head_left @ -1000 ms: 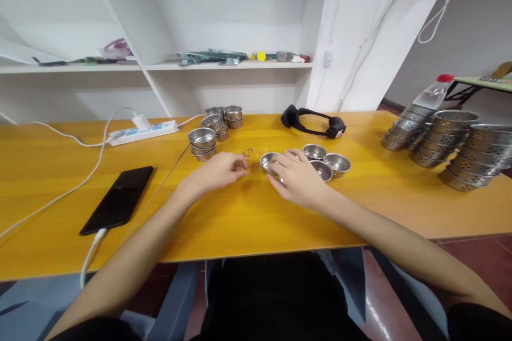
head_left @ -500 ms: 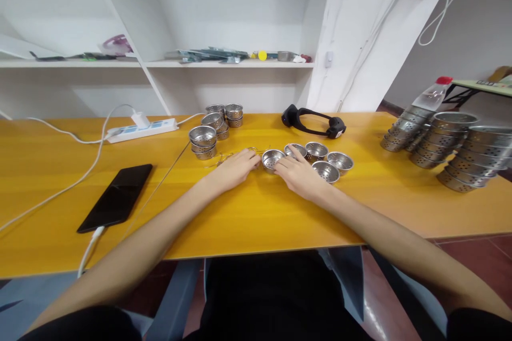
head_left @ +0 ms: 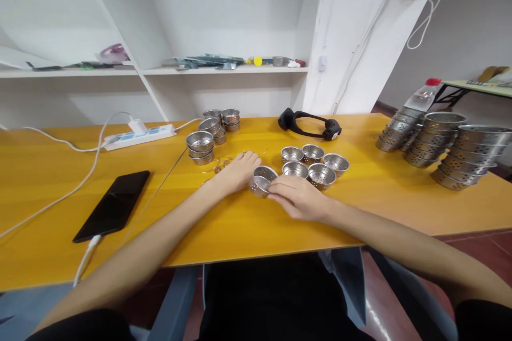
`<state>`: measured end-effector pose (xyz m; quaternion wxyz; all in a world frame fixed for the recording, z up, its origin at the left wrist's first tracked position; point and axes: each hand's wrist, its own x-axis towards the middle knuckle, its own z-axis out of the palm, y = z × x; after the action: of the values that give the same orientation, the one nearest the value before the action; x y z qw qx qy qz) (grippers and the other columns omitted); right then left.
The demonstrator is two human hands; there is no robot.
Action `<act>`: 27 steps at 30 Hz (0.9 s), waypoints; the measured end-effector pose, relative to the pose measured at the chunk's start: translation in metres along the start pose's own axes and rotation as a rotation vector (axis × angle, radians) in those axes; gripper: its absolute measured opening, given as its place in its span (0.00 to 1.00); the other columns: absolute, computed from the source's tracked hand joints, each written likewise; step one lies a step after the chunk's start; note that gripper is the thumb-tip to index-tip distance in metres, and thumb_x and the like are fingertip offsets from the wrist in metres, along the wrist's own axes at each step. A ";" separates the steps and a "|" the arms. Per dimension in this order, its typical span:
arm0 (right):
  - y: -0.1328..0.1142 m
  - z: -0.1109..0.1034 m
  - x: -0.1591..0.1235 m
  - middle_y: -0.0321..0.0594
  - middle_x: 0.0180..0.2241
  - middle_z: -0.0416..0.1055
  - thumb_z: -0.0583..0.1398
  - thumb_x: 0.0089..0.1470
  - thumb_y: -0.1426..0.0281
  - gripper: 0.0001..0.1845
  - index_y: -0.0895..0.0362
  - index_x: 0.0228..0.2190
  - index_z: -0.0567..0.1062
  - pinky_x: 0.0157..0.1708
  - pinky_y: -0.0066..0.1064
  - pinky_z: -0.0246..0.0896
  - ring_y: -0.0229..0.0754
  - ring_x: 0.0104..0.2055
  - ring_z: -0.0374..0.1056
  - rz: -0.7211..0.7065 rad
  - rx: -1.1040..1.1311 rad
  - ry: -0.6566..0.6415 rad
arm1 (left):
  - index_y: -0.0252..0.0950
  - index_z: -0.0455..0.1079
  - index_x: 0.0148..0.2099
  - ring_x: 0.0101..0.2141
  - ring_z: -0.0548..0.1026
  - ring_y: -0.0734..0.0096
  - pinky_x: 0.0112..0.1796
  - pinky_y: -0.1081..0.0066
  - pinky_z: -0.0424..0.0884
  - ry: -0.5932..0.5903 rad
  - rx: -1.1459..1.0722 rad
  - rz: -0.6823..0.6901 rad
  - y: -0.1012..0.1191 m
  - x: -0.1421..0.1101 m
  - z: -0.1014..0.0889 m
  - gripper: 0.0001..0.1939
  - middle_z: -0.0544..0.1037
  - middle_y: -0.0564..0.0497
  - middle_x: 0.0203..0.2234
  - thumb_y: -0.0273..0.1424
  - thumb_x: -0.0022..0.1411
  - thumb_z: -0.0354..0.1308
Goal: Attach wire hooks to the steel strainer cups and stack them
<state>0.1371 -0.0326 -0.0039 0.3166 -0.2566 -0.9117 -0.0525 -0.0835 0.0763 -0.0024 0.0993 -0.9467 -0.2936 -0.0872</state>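
Note:
My right hand pinches the rim of a perforated metal strainer cup, tilted with its open top up and its base low over the table. Beside it, my left hand lies palm down with fingers stretched out over thin bent wire pieces, partly hidden by the hand. What lies under its fingertips is not visible. Just beyond and right of my right hand stands a cluster of similar strainer cups, open side up, several together.
Small stacks of strainer cups stand at the back left, taller stacks at the right near a bottle. A black headset-like band lies behind. A phone with its cable and a power strip are left.
My right hand has drawn a strainer cup toward me and left, out of the cluster, and tilted it. My left hand's fingers have straightened out over the wire pieces.

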 end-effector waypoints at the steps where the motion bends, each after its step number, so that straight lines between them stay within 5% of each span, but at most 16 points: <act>1: 0.002 0.000 -0.002 0.47 0.41 0.79 0.55 0.73 0.70 0.10 0.57 0.44 0.76 0.43 0.38 0.75 0.45 0.42 0.74 0.021 0.042 -0.009 | 0.35 0.69 0.43 0.46 0.72 0.48 0.50 0.53 0.68 0.014 0.004 -0.001 -0.001 0.000 -0.001 0.09 0.76 0.37 0.43 0.24 0.71 0.48; 6: 0.013 -0.002 -0.004 0.46 0.39 0.77 0.54 0.74 0.69 0.11 0.57 0.42 0.75 0.43 0.37 0.73 0.44 0.41 0.72 -0.012 0.181 -0.145 | 0.33 0.68 0.47 0.43 0.75 0.48 0.52 0.49 0.65 0.142 -0.007 -0.049 -0.013 -0.004 -0.010 0.13 0.77 0.36 0.40 0.20 0.68 0.44; 10: 0.027 0.000 0.001 0.46 0.40 0.76 0.53 0.73 0.71 0.11 0.57 0.42 0.75 0.45 0.37 0.71 0.44 0.42 0.71 -0.023 0.204 -0.204 | 0.35 0.66 0.51 0.40 0.76 0.53 0.50 0.52 0.68 0.331 -0.191 -0.152 -0.018 -0.017 -0.022 0.12 0.78 0.40 0.41 0.29 0.76 0.41; 16: 0.068 0.004 0.006 0.47 0.39 0.76 0.55 0.71 0.70 0.10 0.57 0.39 0.76 0.45 0.36 0.70 0.44 0.42 0.72 -0.021 0.190 -0.134 | 0.38 0.69 0.49 0.40 0.77 0.62 0.45 0.64 0.71 0.572 -0.472 -0.208 0.009 -0.028 -0.039 0.11 0.79 0.47 0.41 0.35 0.77 0.47; 23: 0.055 -0.004 0.000 0.43 0.33 0.77 0.57 0.72 0.60 0.19 0.56 0.31 0.77 0.42 0.36 0.67 0.43 0.37 0.72 0.033 0.121 -0.091 | 0.39 0.61 0.61 0.30 0.68 0.69 0.34 0.69 0.66 0.550 -1.020 -0.245 0.038 -0.026 -0.041 0.18 0.69 0.55 0.30 0.40 0.76 0.52; 27: 0.030 -0.007 0.004 0.43 0.36 0.79 0.56 0.73 0.62 0.18 0.56 0.33 0.78 0.48 0.42 0.65 0.44 0.39 0.73 0.101 0.086 0.056 | 0.40 0.64 0.48 0.27 0.62 0.71 0.32 0.69 0.63 0.508 -1.356 -0.183 0.048 -0.020 -0.034 0.17 0.62 0.59 0.25 0.48 0.74 0.54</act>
<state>0.1532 -0.0071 0.0024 0.3548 -0.2870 -0.8898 -0.0043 -0.0761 0.0184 0.0194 -0.4518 -0.7222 -0.2211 -0.4748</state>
